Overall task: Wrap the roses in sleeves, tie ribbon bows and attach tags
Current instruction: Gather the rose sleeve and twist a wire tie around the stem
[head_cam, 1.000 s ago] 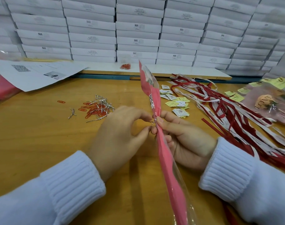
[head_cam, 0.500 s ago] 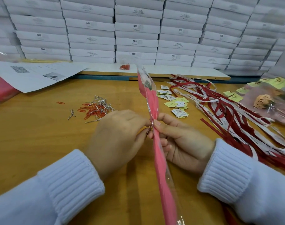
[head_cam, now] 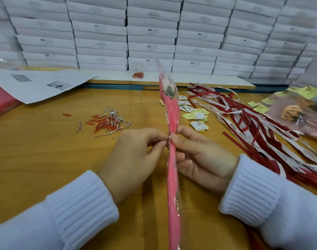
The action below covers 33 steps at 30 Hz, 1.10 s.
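The rose stands in its pink sleeve over the middle of the tabletop. Its bloom tips toward the far edge. The left hand pinches a silver tie at the sleeve's neck between thumb and forefinger. The right hand curls its fingers round the sleeve from the other side, with the thumb tip pressed just beside the tie.

The step in hand looks to be cinching the sleeve shut below the bloom. To do it well, the right hand should hold the gathered film tight and motionless. The left hand then turns the tie's ends round each other, close against the stem, so the sleeve has no slack to slip. A few firm turns should do, not so hard that the thin film tears. The ends are best laid flat so a ribbon can sit over them. Ribbons lie fanned toward the right edge, and tags are scattered just beyond the right hand. Both are within reach for what is left of the task.

The tie is tiny and mostly covered by fingertips, so I cannot tell how many turns it has. The stem is hidden inside the pink. The sleeve's lower end is cut off at the near edge of view. Print on the tags and ribbons is too small to read. A second wrapped rose at the right edge is blurred.
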### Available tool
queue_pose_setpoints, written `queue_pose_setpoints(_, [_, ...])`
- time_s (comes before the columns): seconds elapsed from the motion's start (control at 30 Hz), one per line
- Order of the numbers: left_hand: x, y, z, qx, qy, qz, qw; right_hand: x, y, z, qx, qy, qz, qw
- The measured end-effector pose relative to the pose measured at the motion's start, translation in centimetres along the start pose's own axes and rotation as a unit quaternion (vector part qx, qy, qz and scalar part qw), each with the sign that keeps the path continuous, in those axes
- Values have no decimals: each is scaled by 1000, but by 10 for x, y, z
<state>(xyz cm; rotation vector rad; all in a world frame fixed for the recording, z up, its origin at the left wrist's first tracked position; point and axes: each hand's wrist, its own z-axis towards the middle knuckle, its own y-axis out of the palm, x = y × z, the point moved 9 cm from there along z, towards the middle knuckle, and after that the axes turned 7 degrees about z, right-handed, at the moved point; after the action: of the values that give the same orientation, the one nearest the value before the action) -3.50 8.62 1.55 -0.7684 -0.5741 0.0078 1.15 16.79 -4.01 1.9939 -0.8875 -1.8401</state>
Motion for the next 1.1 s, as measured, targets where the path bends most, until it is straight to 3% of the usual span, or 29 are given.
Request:
queue_pose_setpoints(0.07, [-18,7,0,-13,-95,-101,990,-1,-1,1,6,-8,-8,1000])
queue_pose_setpoints(0.2, [-34,26,-7,-60,-206,-263,941,-5,-4,2,17,-33,-46,998])
queue_pose_setpoints(0.43, [-37,54,-24,-93,-362,-494,785,-16,-7,1,39,-92,-131,986])
queue_pose_setpoints(0.73, [-22,65,-30,-194,-374,-576,700,-17,-5,0,30,-96,-119,988])
queue_pose_setpoints(0.83, [-21,67,-30,-198,-373,-591,688,-18,-4,0,25,-106,-110,988])
queue_pose_setpoints(1.0, [-26,65,-28,-149,-369,-557,729,-19,-7,1,32,-111,-99,988])
queue_pose_setpoints(1.1, [-27,66,-27,-143,-369,-559,729,-18,-10,2,41,-104,-95,989])
